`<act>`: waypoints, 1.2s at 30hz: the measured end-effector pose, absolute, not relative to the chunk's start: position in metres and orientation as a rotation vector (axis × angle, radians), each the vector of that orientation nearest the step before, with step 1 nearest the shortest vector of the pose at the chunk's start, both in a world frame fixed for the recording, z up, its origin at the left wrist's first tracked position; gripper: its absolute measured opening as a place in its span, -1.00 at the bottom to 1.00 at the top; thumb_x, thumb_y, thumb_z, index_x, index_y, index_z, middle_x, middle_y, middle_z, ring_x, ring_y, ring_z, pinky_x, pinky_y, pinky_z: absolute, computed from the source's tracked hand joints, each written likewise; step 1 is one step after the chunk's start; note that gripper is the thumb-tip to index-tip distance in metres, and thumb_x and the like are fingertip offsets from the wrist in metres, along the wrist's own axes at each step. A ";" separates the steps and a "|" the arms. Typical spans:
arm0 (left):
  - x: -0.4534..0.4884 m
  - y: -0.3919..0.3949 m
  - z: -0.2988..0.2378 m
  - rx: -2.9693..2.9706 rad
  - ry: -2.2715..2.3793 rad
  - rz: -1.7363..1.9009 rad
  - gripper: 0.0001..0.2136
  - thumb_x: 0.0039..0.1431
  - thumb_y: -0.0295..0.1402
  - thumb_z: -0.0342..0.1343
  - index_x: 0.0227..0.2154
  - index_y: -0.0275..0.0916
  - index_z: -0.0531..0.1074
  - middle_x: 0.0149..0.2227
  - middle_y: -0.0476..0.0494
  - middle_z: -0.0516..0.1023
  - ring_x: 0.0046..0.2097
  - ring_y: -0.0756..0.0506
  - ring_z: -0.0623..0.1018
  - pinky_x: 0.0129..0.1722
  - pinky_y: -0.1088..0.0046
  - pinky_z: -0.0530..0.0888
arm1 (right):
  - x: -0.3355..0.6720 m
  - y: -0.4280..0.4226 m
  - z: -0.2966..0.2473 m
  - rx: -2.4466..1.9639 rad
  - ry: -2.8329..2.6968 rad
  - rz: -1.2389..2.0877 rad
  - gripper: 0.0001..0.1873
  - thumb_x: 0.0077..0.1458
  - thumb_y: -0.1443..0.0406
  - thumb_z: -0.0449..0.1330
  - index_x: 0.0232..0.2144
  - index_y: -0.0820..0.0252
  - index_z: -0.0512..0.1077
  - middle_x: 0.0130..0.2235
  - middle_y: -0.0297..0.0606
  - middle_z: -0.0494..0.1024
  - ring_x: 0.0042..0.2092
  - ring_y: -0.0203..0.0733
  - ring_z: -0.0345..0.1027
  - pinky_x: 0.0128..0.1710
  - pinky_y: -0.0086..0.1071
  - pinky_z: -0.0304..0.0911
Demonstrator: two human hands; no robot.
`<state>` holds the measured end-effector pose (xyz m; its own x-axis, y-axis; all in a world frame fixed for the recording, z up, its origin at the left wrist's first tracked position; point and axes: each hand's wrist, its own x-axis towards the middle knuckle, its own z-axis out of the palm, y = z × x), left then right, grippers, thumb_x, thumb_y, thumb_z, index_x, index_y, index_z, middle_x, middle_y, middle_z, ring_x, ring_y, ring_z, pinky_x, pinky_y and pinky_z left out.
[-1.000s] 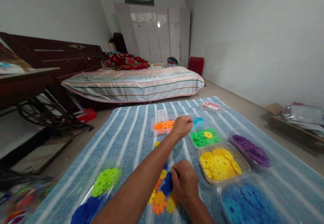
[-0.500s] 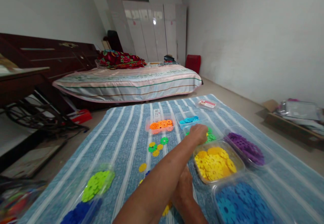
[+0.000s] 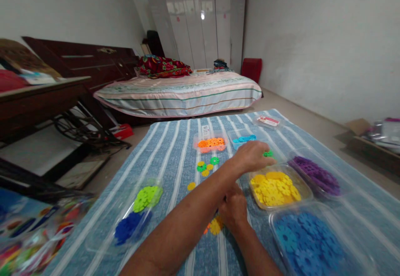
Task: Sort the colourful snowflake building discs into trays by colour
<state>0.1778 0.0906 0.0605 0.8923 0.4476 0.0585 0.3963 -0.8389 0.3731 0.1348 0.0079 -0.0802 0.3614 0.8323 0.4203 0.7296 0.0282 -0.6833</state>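
Note:
My left hand (image 3: 250, 157) reaches across to the right over a tray of green snowflake discs (image 3: 268, 154). Its fingers curl down into the tray, and what they hold is hidden. My right hand (image 3: 233, 209) lies under the left forearm, closed on a joined cluster of yellow and orange discs (image 3: 214, 226) resting on the striped blue blanket (image 3: 175, 155). A tray of yellow discs (image 3: 275, 188) sits just right of both hands. Loose yellow and green discs (image 3: 206, 167) lie ahead of them.
More clear trays hold orange (image 3: 211, 142), light-blue (image 3: 244, 138), purple (image 3: 315, 176) and blue discs (image 3: 300, 242); one at the left holds lime and dark-blue discs (image 3: 137, 209). A bed (image 3: 178, 95) stands beyond the blanket, a dark table (image 3: 37, 97) at the left.
My left hand moved from near the orange and light-blue trays rightward and nearer to the green tray. My right hand stayed on the cluster. The camera shifted, so the scene slid right.

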 end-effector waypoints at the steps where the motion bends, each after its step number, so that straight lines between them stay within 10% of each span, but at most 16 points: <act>1: 0.166 0.092 0.064 2.701 0.671 0.228 -0.74 0.09 -0.20 0.05 -0.28 -0.27 0.48 -0.25 -0.17 0.55 -0.22 -0.08 0.48 -0.29 0.46 0.35 | 0.136 0.007 -0.081 -1.731 -1.411 0.149 -0.76 0.07 0.35 0.01 -0.43 0.16 0.49 -0.38 -0.21 0.53 -0.26 -0.14 0.35 -0.24 -0.35 0.17; 15: -0.018 0.045 0.012 2.495 1.530 -0.104 -0.87 0.02 -0.40 0.01 -0.38 -0.23 0.43 -0.34 -0.10 0.51 -0.28 -0.08 0.48 -0.32 0.46 0.29 | 0.144 0.004 -0.086 -1.696 -1.377 0.245 -0.74 0.09 0.25 0.02 -0.50 0.17 0.46 -0.45 -0.29 0.43 -0.29 -0.22 0.27 -0.27 -0.40 0.08; 36: -0.031 0.033 -0.012 2.398 1.682 0.007 -0.80 0.14 -0.39 -0.10 -0.43 -0.23 0.44 -0.29 -0.13 0.52 -0.20 -0.08 0.49 -0.21 0.46 0.32 | 0.145 0.001 -0.083 -1.701 -1.385 0.268 -0.70 0.08 0.22 0.00 -0.51 0.18 0.48 -0.44 -0.27 0.45 -0.28 -0.21 0.28 -0.26 -0.39 0.10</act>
<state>-0.0308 0.0326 -0.0123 0.3481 0.9301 -0.1174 0.9291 -0.3256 0.1754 0.1449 0.0013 -0.0830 0.3496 0.8675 0.3538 0.6726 0.0305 -0.7394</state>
